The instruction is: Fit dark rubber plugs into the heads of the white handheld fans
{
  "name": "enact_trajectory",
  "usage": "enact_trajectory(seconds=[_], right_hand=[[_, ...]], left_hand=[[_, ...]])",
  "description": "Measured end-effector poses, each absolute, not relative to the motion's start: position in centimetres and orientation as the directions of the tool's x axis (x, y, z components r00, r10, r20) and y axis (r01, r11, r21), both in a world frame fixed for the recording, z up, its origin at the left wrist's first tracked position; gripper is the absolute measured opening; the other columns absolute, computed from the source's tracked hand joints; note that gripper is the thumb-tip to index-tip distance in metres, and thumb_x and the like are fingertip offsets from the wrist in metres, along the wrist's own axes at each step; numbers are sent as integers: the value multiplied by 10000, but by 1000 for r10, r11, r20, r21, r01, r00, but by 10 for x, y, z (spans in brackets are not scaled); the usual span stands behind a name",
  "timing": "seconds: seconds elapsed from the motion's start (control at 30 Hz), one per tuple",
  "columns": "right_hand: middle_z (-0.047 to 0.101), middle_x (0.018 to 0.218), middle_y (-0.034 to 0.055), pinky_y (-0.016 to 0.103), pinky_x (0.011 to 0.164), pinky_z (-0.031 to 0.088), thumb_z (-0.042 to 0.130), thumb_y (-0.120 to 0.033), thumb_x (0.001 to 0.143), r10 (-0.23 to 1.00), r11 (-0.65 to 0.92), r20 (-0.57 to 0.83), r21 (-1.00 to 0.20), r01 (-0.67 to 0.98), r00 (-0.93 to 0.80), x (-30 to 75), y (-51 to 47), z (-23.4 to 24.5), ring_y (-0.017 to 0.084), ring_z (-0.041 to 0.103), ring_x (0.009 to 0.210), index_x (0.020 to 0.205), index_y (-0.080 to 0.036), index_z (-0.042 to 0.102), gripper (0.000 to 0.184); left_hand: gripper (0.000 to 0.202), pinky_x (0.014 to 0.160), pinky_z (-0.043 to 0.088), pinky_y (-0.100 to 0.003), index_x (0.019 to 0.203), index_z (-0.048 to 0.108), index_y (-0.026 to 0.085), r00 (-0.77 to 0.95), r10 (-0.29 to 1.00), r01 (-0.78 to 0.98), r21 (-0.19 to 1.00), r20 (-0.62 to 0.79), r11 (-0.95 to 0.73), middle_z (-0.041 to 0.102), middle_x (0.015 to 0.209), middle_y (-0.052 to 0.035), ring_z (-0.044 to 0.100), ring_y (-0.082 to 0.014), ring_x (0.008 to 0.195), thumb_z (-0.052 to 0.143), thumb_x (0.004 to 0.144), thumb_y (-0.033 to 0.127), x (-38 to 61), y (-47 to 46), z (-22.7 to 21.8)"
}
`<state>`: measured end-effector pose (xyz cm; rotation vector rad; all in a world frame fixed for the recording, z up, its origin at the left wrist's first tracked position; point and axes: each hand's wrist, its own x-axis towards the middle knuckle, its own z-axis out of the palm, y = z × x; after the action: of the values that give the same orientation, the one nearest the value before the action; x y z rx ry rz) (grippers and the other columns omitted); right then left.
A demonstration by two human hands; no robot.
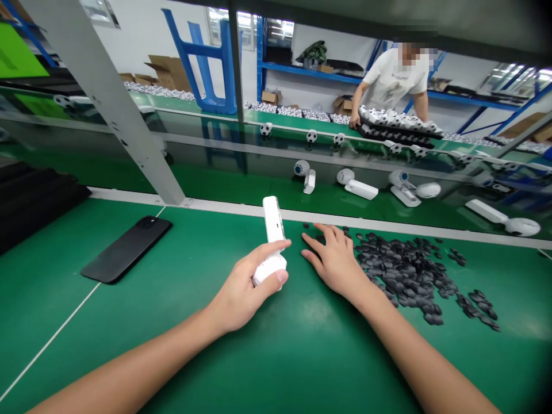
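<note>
My left hand (248, 282) is closed around the round head of a white plastic device (271, 269), whose long flat handle points away from me. The fingers cover part of the round head. To its right, my right hand (334, 256) is low over the green table with its fingers spread, and I see nothing held in it. Its fingertips are near a few loose small black pieces (319, 237). Beside that hand lies a spread heap of small flat black pieces (401, 267).
A black phone (127, 250) lies at the left, near a slanted grey post (116, 103). Beyond the white rail, several similar white devices (361, 188) lie on a green belt (241, 187). Farther back, a person (394, 80) holds stacked trays of black-and-white balls (397, 123).
</note>
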<state>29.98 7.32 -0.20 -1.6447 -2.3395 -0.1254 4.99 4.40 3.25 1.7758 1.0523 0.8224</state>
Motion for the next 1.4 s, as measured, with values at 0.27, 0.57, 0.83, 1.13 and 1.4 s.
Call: enact_trajectory(seconds=[0.27,0.57,0.83,1.13,1.4], right_hand=[[671,1002,109,429,819,517,606,-212,1005,885,458,241,-304,835,-398,288,52,7,269,642,924,1054,-175,789,193],[724,875,27,287,659,538,670,-261,947,946,286,118,-741,607,-302,282,33,23,175,677,736,921,-240,798,133],[786,832,43,316,787,623,725,-429,946,955,-132,-140,-990,50,-260,274,18,39,208,763,827,954,-205,642,239],[629,742,-23,204,521,471,694,-308,940,955,6,-86,-951,309,-284,272,14,37,112,566,604,842,-198,655,152],[722,688,12,257,593,521,756,-433,893,937,-57,-176,-929,366,-302,274,19,27,165,662,604,841,-177,750,261]], left_hand=[[833,753,538,-312,1628,121,368,335,928,306,912,164,-272,601,1342,-96,596,-153,792,637,974,351,44,49,20],[1113,888,529,-386,1624,-177,395,316,925,193,940,211,-281,504,1485,-121,629,-244,1056,699,943,309,50,46,15],[531,996,489,-398,1410,454,257,391,902,280,910,182,-305,578,1303,-91,594,-258,1155,688,933,253,58,41,14],[311,886,528,-352,1238,567,242,518,842,306,887,149,-345,641,1216,-72,636,-244,1059,663,944,261,61,32,7],[420,957,516,-374,1265,546,251,540,829,357,854,142,-379,592,1269,-73,606,-238,1104,658,869,164,63,29,11]])
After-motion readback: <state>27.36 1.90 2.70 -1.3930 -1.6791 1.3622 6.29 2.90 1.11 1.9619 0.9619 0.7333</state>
